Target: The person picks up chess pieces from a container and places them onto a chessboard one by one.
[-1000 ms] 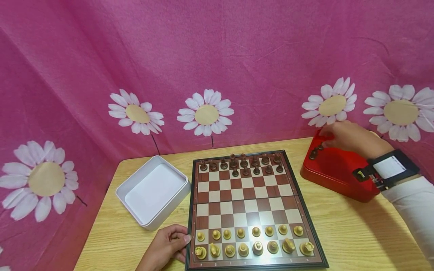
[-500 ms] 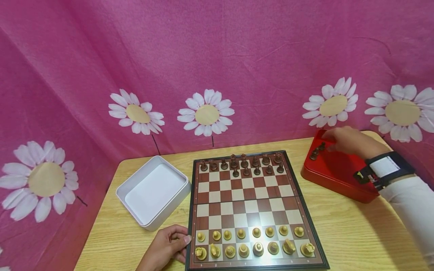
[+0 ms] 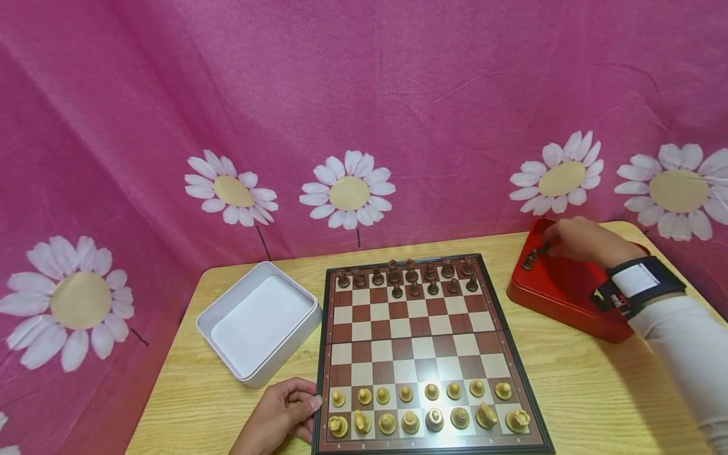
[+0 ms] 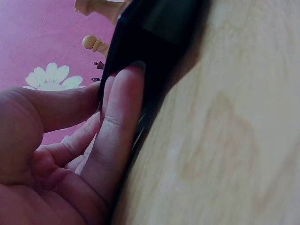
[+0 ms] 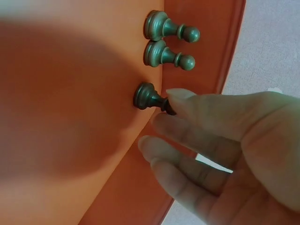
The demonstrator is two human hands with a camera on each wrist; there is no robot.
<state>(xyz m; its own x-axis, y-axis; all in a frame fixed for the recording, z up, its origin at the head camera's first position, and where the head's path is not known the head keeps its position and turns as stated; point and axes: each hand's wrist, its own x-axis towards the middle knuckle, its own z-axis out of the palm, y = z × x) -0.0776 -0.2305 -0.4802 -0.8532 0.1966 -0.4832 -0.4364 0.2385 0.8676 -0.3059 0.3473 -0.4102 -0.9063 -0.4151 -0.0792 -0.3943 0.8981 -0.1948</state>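
Observation:
My right hand [image 3: 588,243] is inside the red box [image 3: 560,316]. In the right wrist view its thumb and index finger pinch the head of a dark pawn [image 5: 146,96], which stands upright on the box floor. Two more dark pawns [image 5: 161,52] stand beside it, close together. My left hand [image 3: 280,411] grips the near left edge of the chessboard [image 3: 398,347], thumb at the top edge and a finger against the side. Gold chess pieces [image 3: 409,421] fill the board's two near rows. Dark pieces [image 3: 394,272] stand along the far row, with several pawns in front.
A white box [image 3: 256,328] stands left of the board, with nothing seen in it. All of this is on a wooden table [image 3: 182,404]. A pink curtain [image 3: 426,95] with white flowers hangs behind and at the left.
My right hand has shifted slightly down and right within the red box, and its thumb and finger are now on a dark pawn. The left hand has stayed at the board's edge.

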